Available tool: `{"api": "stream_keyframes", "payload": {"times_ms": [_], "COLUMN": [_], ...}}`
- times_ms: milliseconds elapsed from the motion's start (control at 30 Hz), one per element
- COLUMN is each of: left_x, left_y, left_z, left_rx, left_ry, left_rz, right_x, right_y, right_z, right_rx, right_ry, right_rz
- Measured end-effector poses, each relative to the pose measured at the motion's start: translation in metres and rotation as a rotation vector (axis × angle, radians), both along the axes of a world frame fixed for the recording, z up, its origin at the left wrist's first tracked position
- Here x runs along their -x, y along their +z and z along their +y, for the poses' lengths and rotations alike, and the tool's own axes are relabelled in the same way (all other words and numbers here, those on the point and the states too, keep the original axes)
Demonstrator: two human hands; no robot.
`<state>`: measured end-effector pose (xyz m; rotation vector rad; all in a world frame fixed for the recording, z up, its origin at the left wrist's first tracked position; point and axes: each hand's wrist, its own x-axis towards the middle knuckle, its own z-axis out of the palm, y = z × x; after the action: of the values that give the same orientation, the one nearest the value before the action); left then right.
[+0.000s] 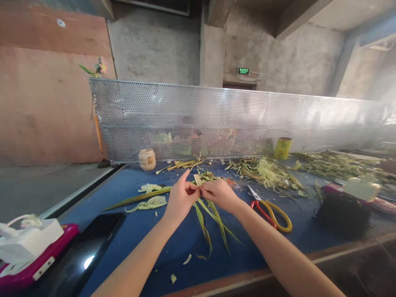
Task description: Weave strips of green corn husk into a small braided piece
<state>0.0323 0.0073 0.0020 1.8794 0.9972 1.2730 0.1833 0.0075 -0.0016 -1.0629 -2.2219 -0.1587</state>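
Observation:
Over the middle of the table, my left hand (pixel 182 199) and my right hand (pixel 219 194) meet with their fingertips pinched together. Between them is a bunch of long green leaves (pixel 217 218), whose narrow blades spread down toward me. A short pale strip (pixel 197 180) stands up at the fingertips, and small dried greenery (pixel 208 176) shows just behind. One finger of my left hand points upward. My fingers hide exactly where the leaves are gripped. Left of my hands lie a long green leaf (pixel 136 200) and a crinkled pale leaf (pixel 150 203).
Red-and-yellow-handled scissors (pixel 272 212) lie beside my right forearm. A roll of twine (pixel 147 159), dried plant heaps (pixel 262 171) and a yellow-green roll (pixel 282 148) line the perforated metal screen (pixel 173 103). A black phone (pixel 93 243) and a power strip (pixel 41 266) are at left.

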Motion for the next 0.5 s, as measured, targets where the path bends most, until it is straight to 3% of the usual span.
{"api": "stream_keyframes", "payload": {"times_ms": [133,300,500], "left_x": [0.001,0.0034,0.0048], "left_y": [0.0021,-0.0013,0.0013], "left_z": [0.002,0.0055,0.0039], "left_rx": [0.079,0.103,0.204], "left_ry": [-0.063,-0.12,-0.169], "left_rz": [-0.022,-0.036,-0.083], "right_x": [-0.0005,-0.0017,-0.0026], "right_y": [0.0003,0.0011,0.0043], "right_z": [0.0012,0.0001,-0.0034], "right_rx": [0.118,0.257,0.347], "right_ry": [0.046,0.213,0.239], "right_rz": [0.116,0.195,0.273]}}
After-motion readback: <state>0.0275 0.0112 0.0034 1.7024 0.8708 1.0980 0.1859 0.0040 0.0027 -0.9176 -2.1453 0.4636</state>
